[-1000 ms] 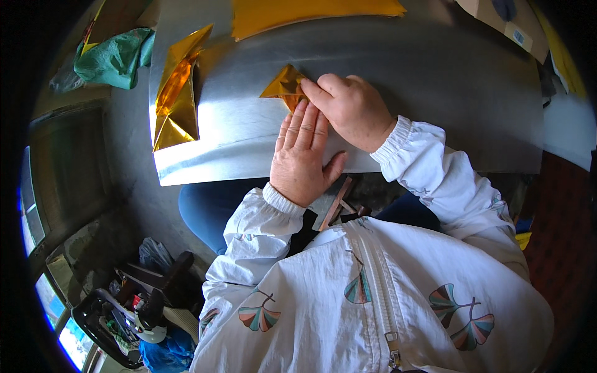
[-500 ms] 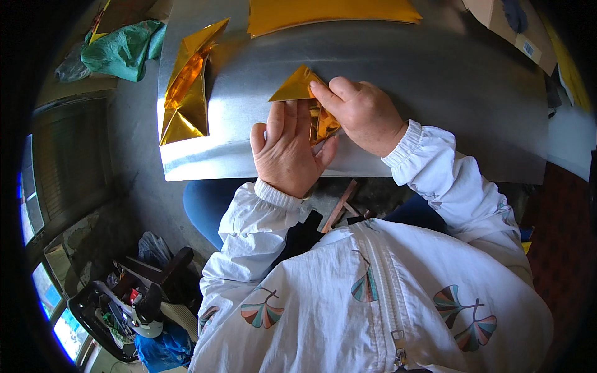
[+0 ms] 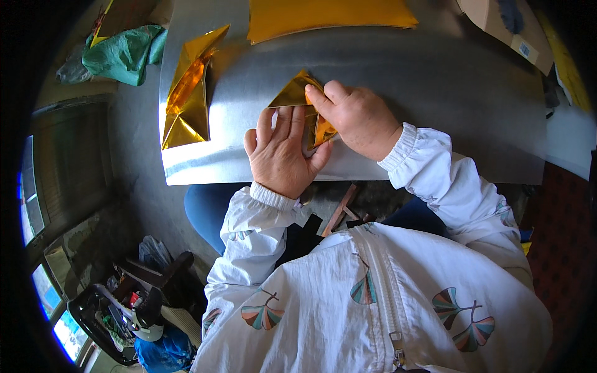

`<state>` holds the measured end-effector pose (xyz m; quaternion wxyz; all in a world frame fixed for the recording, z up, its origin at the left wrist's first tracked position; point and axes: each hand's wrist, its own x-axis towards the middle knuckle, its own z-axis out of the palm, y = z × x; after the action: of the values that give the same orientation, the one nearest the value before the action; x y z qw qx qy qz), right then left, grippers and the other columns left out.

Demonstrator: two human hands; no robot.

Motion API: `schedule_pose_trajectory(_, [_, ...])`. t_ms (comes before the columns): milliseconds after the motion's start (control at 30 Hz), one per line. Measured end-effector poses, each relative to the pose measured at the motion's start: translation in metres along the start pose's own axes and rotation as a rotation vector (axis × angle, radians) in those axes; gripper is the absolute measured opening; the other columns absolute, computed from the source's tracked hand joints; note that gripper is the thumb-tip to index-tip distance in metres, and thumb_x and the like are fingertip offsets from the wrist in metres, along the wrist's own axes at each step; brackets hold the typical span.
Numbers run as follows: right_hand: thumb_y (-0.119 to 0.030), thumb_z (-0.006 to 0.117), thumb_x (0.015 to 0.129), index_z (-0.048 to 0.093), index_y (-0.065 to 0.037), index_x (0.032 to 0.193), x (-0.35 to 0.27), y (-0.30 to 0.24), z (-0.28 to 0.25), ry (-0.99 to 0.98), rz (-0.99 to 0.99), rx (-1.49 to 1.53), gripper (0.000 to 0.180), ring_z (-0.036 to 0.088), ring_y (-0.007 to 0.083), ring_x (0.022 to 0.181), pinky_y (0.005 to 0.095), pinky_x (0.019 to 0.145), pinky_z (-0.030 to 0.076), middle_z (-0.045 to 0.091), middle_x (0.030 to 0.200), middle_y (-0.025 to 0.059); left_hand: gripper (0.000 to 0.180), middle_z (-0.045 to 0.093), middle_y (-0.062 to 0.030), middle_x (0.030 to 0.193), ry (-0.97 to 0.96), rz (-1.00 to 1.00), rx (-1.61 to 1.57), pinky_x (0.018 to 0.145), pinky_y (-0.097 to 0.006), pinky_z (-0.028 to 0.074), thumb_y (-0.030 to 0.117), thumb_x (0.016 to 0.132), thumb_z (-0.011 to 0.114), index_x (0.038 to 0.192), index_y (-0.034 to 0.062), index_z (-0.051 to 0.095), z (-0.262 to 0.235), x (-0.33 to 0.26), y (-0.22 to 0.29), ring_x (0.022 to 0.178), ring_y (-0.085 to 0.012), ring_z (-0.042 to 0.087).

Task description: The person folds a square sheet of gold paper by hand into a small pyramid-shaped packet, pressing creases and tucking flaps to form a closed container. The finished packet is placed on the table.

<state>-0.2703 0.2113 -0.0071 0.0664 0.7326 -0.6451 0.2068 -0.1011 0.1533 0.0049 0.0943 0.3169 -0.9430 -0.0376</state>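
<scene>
From the head camera, here we are over the bare metal table, and the action sits near the middle: a gold foil piece, partly folded, its peak pointing away from the person, shiny folds showing between the two hands. The left hand is spread fairly wide, palm down, long fingertips reaching the foil's near edge, thumb out by the lower folds. The right hand comes in from the other side, fingers curled, one outstretched digit pressing on top of the foil; whether it pinches from beneath, I cannot tell, the underside is hidden. Over on the left of the table lies a folded gold shape, long, with pointed ends, well apart from the hands. At the far edge, gold sheets lie flat; a green bag sits beyond the table's left side, a cardboard box at far right.
</scene>
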Motion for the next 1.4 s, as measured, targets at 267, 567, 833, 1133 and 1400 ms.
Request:
schedule_pose_trajectory(267, [-0.008, 0.069, 0.081, 0.058, -0.001, 0.123, 0.002, 0.000, -0.001, -0.038, -0.008, -0.002, 0.043, 0.062, 0.0230, 0.070, 0.0289, 0.064, 0.056, 0.053, 0.092, 0.0114, 0.068, 0.062, -0.0080, 0.121, -0.025, 0.090, -0.054, 0.099, -0.045, 0.031, 0.062, 0.086, 0.050, 0.126, 0.0074, 0.059, -0.004, 0.010, -0.009, 0.119, -0.0283, 0.042])
schedule_pose_trajectory(567, [-0.010, 0.069, 0.082, 0.056, 0.000, 0.125, 0.003, 0.000, 0.000, -0.065, 0.009, 0.013, 0.046, 0.062, 0.0214, 0.070, 0.0292, 0.063, 0.056, 0.052, 0.091, 0.0112, 0.072, 0.063, -0.0099, 0.120, -0.011, 0.036, -0.053, 0.101, -0.047, 0.031, 0.065, 0.085, 0.049, 0.125, 0.0065, 0.060, 0.000, 0.011, -0.008, 0.123, -0.0294, 0.041])
schedule_pose_trajectory(833, [-0.008, 0.067, 0.083, 0.051, 0.001, 0.130, 0.010, 0.000, -0.001, -0.152, 0.027, -0.024, 0.050, 0.064, 0.0222, 0.070, 0.0266, 0.061, 0.057, 0.052, 0.094, 0.0130, 0.069, 0.060, -0.0084, 0.125, -0.028, -0.030, -0.046, 0.101, -0.048, 0.028, 0.062, 0.084, 0.051, 0.128, 0.0097, 0.057, 0.002, 0.009, -0.010, 0.124, -0.0303, 0.039])
schedule_pose_trajectory(1133, [-0.007, 0.065, 0.085, 0.044, 0.004, 0.135, 0.018, -0.001, -0.004, -0.315, 0.058, -0.038, 0.056, 0.066, 0.0236, 0.076, 0.0280, 0.064, 0.058, 0.052, 0.102, 0.0155, 0.068, 0.056, -0.0035, 0.128, 0.071, 0.001, 0.085, 0.089, -0.041, 0.029, 0.060, 0.081, 0.052, 0.127, 0.0100, 0.059, 0.009, 0.004, -0.010, 0.116, -0.0241, 0.041])
schedule_pose_trajectory(1400, [-0.008, 0.067, 0.084, 0.042, 0.002, 0.138, 0.019, -0.002, -0.004, -0.359, 0.043, -0.071, 0.060, 0.066, 0.0244, 0.078, 0.0285, 0.066, 0.058, 0.052, 0.103, 0.0156, 0.071, 0.053, -0.0024, 0.129, 0.050, -0.038, 0.059, 0.090, -0.041, 0.028, 0.062, 0.080, 0.051, 0.128, 0.0103, 0.056, 0.007, 0.004, -0.008, 0.117, -0.0231, 0.039])
